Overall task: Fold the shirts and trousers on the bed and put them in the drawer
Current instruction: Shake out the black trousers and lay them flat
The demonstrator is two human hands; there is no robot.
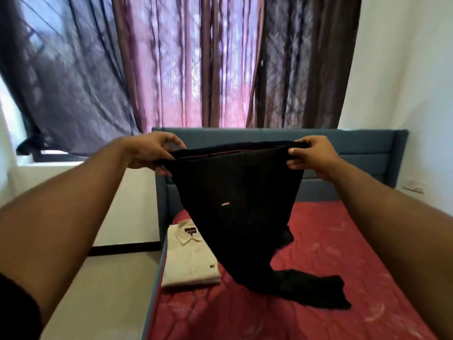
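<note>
one shirt folded, trousers in hand
your left hand (149, 153) and right hand (311, 155) pinch the trousers (235, 204) waistband; shirt (191, 258) lies folded on bed (343, 241); drawer unseen.

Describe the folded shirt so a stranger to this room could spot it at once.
Start at the bed with the red cover and blue headboard. Near its left edge, beside the black trousers that the left hand and right hand hold up by the waistband, lies the shirt. It is the only pale, cream garment, folded into a neat rectangle, collar towards the headboard.
</note>
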